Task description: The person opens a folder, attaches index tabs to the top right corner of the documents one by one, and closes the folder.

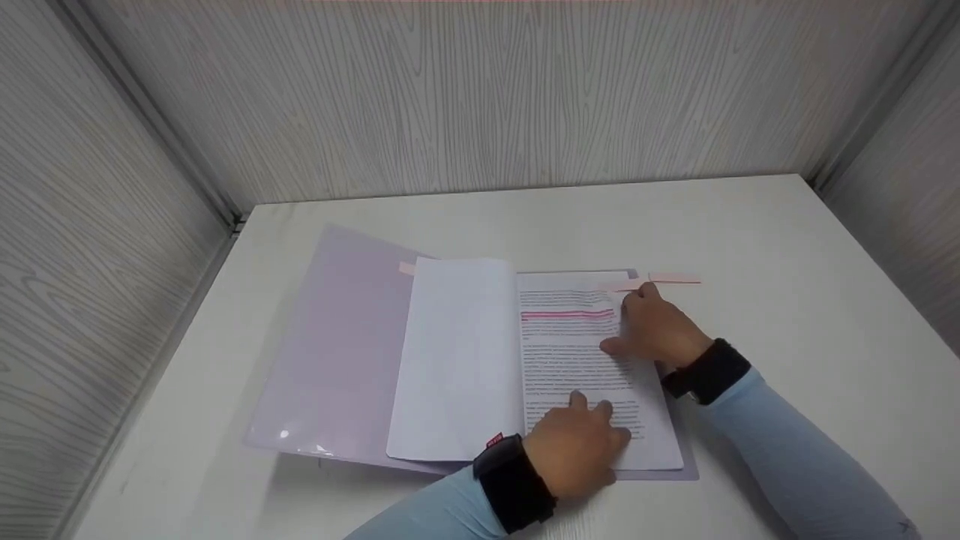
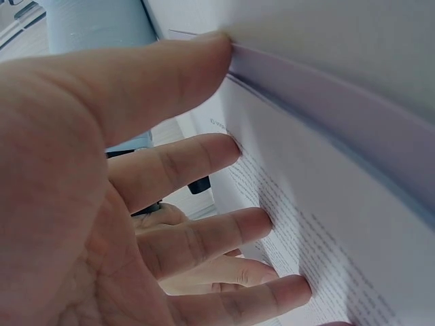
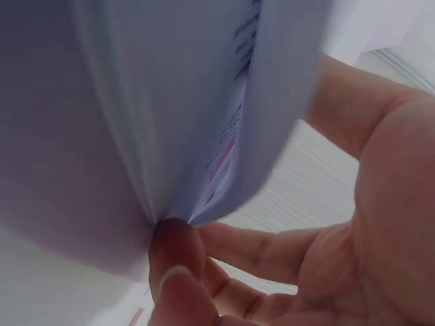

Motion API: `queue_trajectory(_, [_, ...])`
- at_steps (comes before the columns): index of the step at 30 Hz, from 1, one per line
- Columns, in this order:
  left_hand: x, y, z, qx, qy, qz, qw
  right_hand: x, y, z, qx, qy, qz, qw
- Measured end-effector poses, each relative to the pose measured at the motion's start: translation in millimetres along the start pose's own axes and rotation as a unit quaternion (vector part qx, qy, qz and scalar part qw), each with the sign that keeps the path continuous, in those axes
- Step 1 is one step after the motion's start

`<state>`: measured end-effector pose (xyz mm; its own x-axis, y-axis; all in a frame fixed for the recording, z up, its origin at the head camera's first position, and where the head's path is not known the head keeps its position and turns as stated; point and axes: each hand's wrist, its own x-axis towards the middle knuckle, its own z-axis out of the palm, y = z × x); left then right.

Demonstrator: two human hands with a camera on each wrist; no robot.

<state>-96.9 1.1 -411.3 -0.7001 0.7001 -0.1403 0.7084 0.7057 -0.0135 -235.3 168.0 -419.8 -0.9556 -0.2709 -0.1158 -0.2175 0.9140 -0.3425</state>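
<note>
We treat the printed sheets (image 1: 577, 364), lying in the open purple folder (image 1: 341, 352), as light, limp and easily creased, gripping by the outer edge, which the right hand (image 1: 664, 328), its contact partly hidden, appears to pinch while the left hand (image 1: 576, 450) rests fingers-extended on them.

- Folder (image 1: 337, 352): pale purple, open on the worktop (image 1: 787, 247)
- Left page (image 1: 457, 360): blank
- Right page (image 1: 577, 367): printed, pink lines (image 1: 567, 315) near top
- Pink strip (image 1: 676, 278): near upper right corner
</note>
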Motion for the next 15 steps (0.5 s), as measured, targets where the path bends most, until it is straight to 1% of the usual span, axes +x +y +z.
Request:
queue_trajectory(4, [0.5, 0.8, 0.7, 0.005, -0.001, -0.005, 1.0, 1.5, 2, -2, 0.022, 0.018, -0.003, 0.9996])
queue_trajectory(7, [0.7, 1.2, 0.9, 0.009, -0.002, -0.008, 0.9999, 3.3, 5, -5, 0.037, 0.022, -0.003, 0.9991])
queue_trajectory(10, [0.9, 0.9, 0.4, 0.004, -0.004, -0.007, 1.0, 4.6, 8, -9, 0.05, 0.019, 0.003, 0.9986])
queue_trajectory(15, [-0.4, -1.4, -1.1, -0.022, -0.011, -0.005, 0.9997, 4.5, 14, -20, 0.107, 0.0, 0.009, 0.9942])
